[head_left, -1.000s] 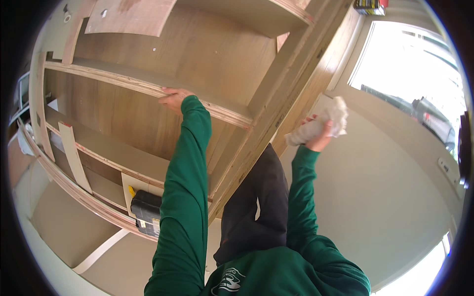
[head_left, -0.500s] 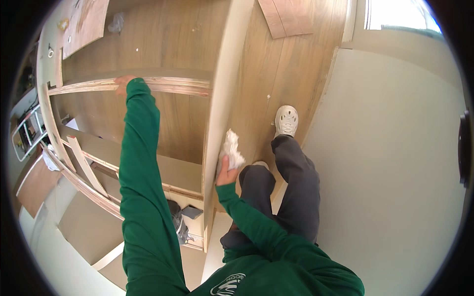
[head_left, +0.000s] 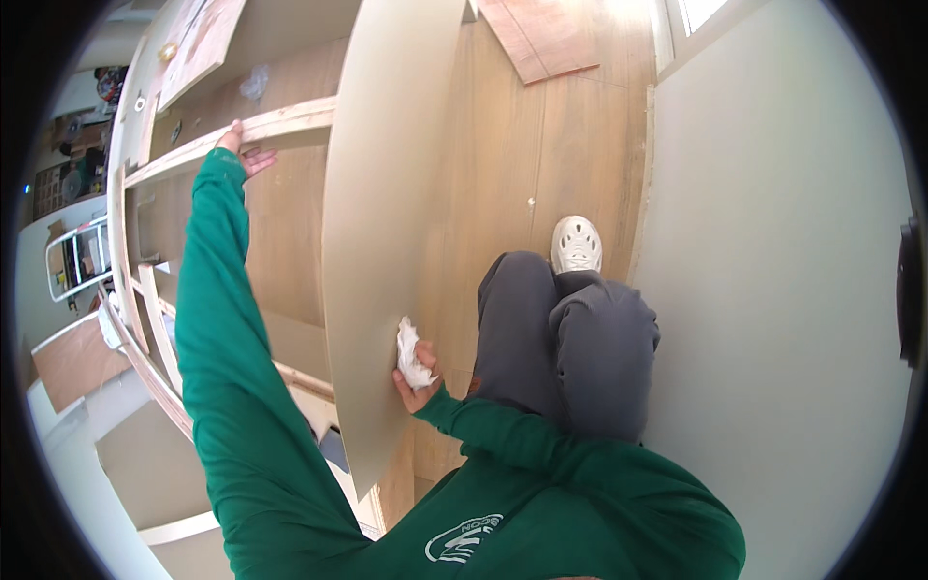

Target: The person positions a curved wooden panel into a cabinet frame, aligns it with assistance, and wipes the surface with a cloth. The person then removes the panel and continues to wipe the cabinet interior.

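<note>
My left hand [head_left: 246, 152] reaches far out to the bare wooden crossbar [head_left: 285, 120] of a cabinet-like frame. Its thumb lies over the bar's top edge, and its other fingers stretch out along the side. In my right hand [head_left: 418, 377] is a crumpled white cloth [head_left: 414, 355], perhaps paper. The fingers hold it at the broad beige side panel [head_left: 382, 213] of the frame, low and near me. The panel's face is smooth and slants away from me.
My knees are bent beside the panel, with a white shoe [head_left: 577, 245] on the wood floor [head_left: 503, 174]. A pinkish board [head_left: 541, 41] lies farther ahead. A pale wall [head_left: 764, 290] stands close on my right. A white stepladder [head_left: 79, 256] is at the far left.
My right hand has moved lower and nearer along the panel with the cloth. My left hand's fingers have spread on the crossbar. My body is lower, and more of the panel's outer face shows.
</note>
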Available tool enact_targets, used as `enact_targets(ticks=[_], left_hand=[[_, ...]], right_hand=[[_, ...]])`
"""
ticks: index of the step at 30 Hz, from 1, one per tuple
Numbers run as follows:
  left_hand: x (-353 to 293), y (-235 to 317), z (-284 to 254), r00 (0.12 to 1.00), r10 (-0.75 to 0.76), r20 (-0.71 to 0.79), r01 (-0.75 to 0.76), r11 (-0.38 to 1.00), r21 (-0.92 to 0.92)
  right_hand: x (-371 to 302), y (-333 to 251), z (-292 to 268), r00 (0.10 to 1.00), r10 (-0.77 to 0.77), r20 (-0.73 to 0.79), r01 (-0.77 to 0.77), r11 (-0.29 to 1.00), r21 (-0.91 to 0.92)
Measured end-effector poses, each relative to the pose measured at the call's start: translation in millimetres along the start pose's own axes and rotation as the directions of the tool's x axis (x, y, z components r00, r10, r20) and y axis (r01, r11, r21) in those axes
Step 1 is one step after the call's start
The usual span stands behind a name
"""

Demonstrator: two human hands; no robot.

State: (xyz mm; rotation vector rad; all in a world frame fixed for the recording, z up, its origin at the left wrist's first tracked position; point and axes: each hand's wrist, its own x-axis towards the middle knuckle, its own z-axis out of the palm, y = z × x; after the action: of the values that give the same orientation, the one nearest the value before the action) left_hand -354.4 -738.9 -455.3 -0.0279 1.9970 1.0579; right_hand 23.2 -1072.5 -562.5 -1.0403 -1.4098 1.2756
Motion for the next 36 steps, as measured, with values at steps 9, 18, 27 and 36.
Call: enact_targets(ticks=[9,18,27,36], left_hand=[[-345,-202,-58,0.811,0.075,0.58,-0.365,0.84,0.403],[-396,-261,-46,0.927,0.341,0.155,-0.36,0.702,0.614],[-396,-266,-48,0.901,0.413,0.133,-0.402,0.68,0.613],[-398,-268,-46,0.885,0.436,0.161,-0.442,0.684,0.58]], right_hand=[[5,-3,18,0.988,0.05,-0.149,-0.021,0.982,0.189],[222,103,25,0.842,0.369,-0.392,-0.328,0.929,0.17],[178,65,15,0.904,0.099,-0.416,-0.158,0.981,-0.11],[216,29,-7,0.926,0.1,-0.365,-0.109,0.994,-0.005]])
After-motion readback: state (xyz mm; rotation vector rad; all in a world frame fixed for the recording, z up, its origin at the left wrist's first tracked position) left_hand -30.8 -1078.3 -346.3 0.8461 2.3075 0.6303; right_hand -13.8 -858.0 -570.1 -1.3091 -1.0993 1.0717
